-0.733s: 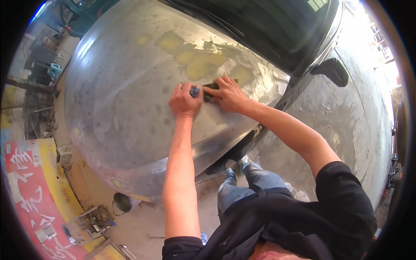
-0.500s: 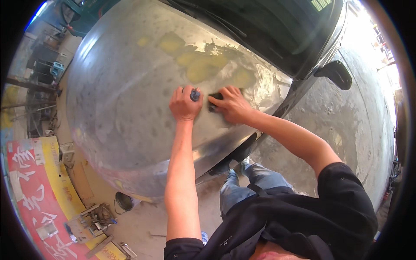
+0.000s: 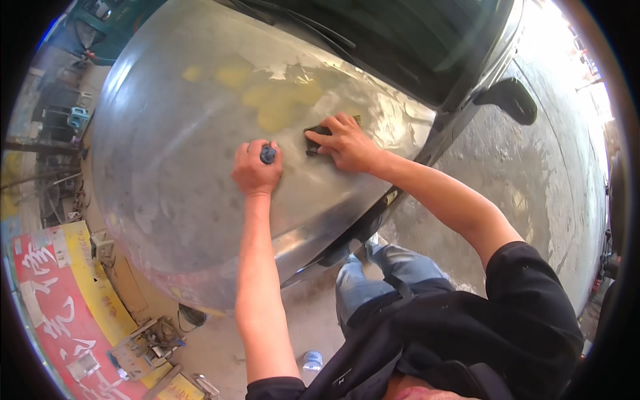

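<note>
My left hand (image 3: 255, 175) is a closed fist around a crumpled dark blue wad (image 3: 268, 155), maybe a rag; its kind is hard to make out. The fist rests on the bare grey metal car hood (image 3: 173, 153). To its right, my right hand (image 3: 353, 145) grips a black sanding block (image 3: 318, 139) and presses it against the hood. Its fingers curl over the top, hiding part of the block. Just beyond the block lie yellowish filler patches (image 3: 280, 107), with shiny bare metal around them.
Dark windshield glass (image 3: 413, 47) and a black side mirror (image 3: 513, 100) border the hood at the far right. Red and yellow signboard (image 3: 60, 313), a dark bucket (image 3: 192, 316) and loose tools (image 3: 157, 340) lie on the floor at left. Concrete floor (image 3: 507, 193) spreads at right.
The right hand has slid the sanding block across the hood, rightward and toward the windshield, widening the gap between my hands. The left fist keeps its hold. The view has shifted slightly.
</note>
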Demonstrator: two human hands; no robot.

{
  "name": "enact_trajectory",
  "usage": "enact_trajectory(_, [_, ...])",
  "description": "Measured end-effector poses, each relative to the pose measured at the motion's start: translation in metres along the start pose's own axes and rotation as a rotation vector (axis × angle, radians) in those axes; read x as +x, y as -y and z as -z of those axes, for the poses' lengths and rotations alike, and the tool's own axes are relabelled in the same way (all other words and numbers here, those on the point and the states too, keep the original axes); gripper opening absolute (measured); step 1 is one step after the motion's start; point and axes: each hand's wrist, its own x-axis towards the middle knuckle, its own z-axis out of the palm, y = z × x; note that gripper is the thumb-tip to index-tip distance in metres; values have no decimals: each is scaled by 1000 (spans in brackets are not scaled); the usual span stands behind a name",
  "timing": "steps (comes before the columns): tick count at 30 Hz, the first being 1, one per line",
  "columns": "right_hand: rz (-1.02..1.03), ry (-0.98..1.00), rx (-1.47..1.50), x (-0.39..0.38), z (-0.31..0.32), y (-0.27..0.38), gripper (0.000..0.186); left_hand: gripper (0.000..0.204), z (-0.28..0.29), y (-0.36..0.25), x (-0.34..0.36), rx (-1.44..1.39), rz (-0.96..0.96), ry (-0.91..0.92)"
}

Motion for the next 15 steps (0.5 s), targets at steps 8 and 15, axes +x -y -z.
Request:
enact_trajectory(8, [31, -35, 6, 17, -2, -17, 48, 16, -1, -2, 5, 17, 24, 32])
enact_trajectory(15, [78, -62, 55, -43, 7, 0, 41, 15, 9, 14, -5, 41, 26, 39])
